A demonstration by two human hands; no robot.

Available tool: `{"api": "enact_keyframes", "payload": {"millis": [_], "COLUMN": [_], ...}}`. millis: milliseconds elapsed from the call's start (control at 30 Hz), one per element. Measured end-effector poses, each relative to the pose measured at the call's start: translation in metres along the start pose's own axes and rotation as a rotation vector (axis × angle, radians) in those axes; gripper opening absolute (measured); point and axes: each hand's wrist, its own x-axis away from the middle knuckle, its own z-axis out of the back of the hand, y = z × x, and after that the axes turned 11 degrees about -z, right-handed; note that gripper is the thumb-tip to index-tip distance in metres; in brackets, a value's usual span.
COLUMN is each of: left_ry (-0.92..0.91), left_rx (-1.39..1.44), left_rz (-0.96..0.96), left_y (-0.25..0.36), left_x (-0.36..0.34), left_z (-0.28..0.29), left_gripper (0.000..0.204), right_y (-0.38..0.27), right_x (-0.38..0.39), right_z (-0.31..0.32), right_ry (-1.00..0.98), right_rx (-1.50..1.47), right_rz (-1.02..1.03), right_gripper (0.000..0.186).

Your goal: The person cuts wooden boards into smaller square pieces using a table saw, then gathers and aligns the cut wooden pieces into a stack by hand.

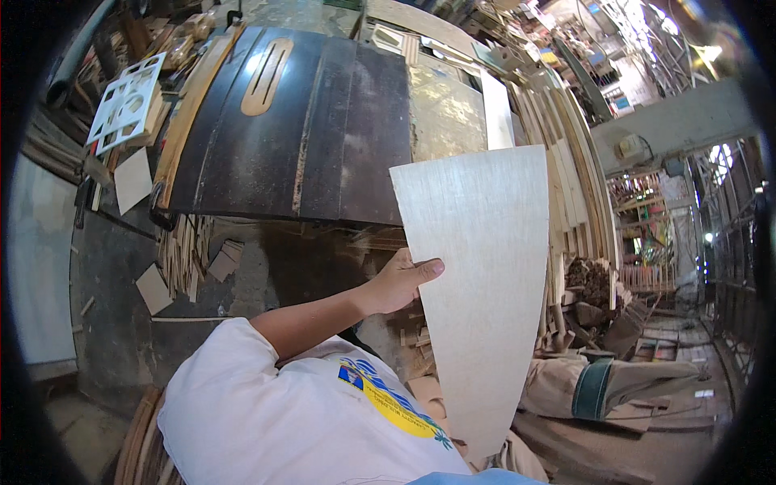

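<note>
My left hand (411, 279) grips the left edge of a pale, tapered plywood panel (476, 284), thumb on its face and fingers mostly behind it. The panel stands out in front of my body, wider at the top and narrow at the bottom. Beyond it is a dark-topped workbench (364, 133) made of long boards, with a slotted oblong wooden template (267, 78) lying on it. My right hand does not show in the frame.
A white cut-out sheet (125, 103) and a pale square piece (132, 179) sit left of the bench. Thin offcuts (182, 255) lie below it. Long stacked boards (575, 179) line the right side. A concrete beam (663, 117) crosses the upper right.
</note>
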Motion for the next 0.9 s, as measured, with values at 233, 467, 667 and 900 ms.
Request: {"api": "enact_keyframes", "payload": {"millis": [233,467,667,900], "left_ry": [0.066,-0.77,-0.968,-1.041], "left_rx": [0.114,0.652,0.665,0.411], "left_rz": [0.032,-0.411,-0.51,-0.432], "left_y": [0.017,0.001,0.039,0.008], "left_x": [0.007,-0.069,-0.099,-0.115], "left_z": [-0.009,0.079,0.089,0.107], "left_gripper": [0.044,0.052,0.049,0.046], "right_y": [0.051,0.107,0.152,0.127], "right_x": [0.009,0.057,0.107,0.176], "right_z": [0.011,0.043,0.053,0.086], "right_ry": [0.02,0.079,0.132,0.295], "right_rx": [-0.139,-0.214,-0.306,-0.51], "right_rz": [-0.197,-0.482,-0.716,-0.817], "right_gripper": [0.071,0.075,0.078,0.082]}}
